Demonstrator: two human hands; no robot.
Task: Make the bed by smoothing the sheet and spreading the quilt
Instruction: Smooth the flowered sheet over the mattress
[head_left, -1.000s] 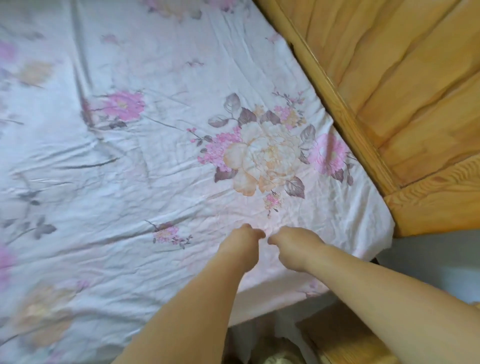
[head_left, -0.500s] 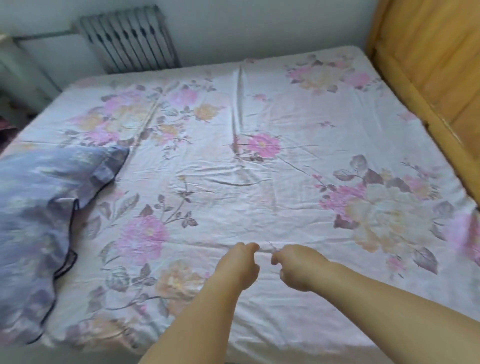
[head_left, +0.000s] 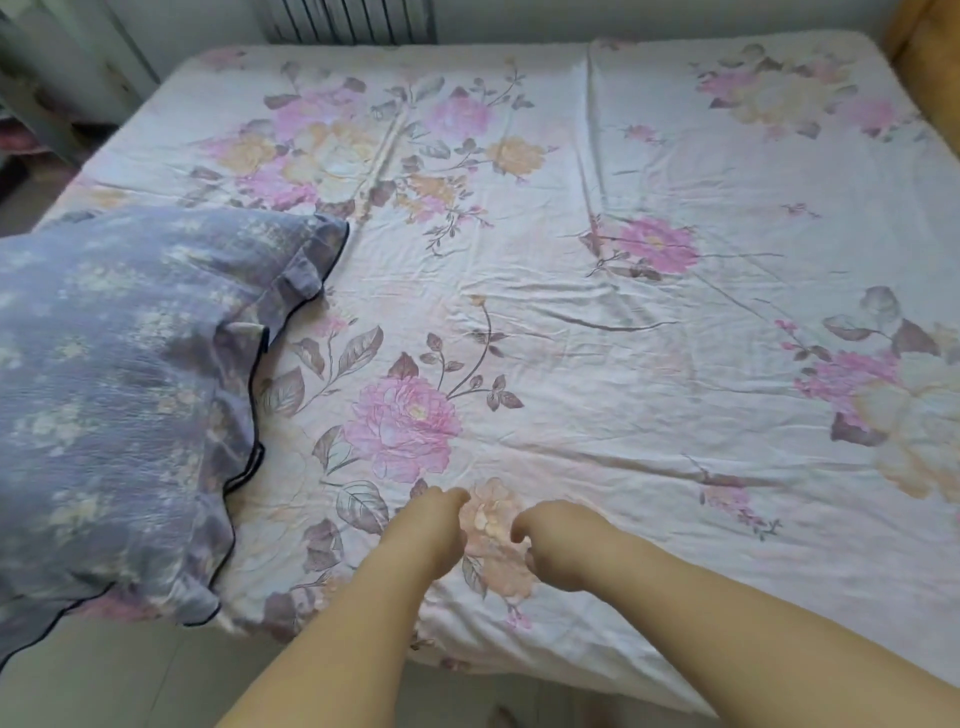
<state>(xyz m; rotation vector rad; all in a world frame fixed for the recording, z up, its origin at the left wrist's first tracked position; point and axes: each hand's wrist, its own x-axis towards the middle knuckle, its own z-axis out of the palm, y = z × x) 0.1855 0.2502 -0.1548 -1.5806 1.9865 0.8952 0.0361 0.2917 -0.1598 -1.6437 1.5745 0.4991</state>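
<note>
1. My left hand (head_left: 428, 525) hangs over the near edge of the bed, fingers curled under so that I see only its back; I cannot tell whether it pinches any cloth.
2. My right hand (head_left: 563, 543) is just beside it, also curled into a loose fist, thumb and forefinger bent toward each other. Whether it has hold of the fabric I cannot tell either.
3. A narrow gap lies between the two fists, and a peach flower printed on the sheet (head_left: 597, 364) shows through it.
4. The sheet lies directly under both hands and spreads away from them across the whole mattress. It is pale, with pink and peach blooms, and creased; long wrinkles run across its middle, beyond my knuckles.
5. The quilt (head_left: 114, 374), blue-grey with dark piping, lies bunched to the left of my left hand, well apart from it, covering the near left corner and spilling over the bed's edge.
6. Farther off, past the far edge, a radiator (head_left: 348, 21) stands against the wall.
7. At the far right a strip of wooden headboard (head_left: 930, 57) meets the mattress.
</note>
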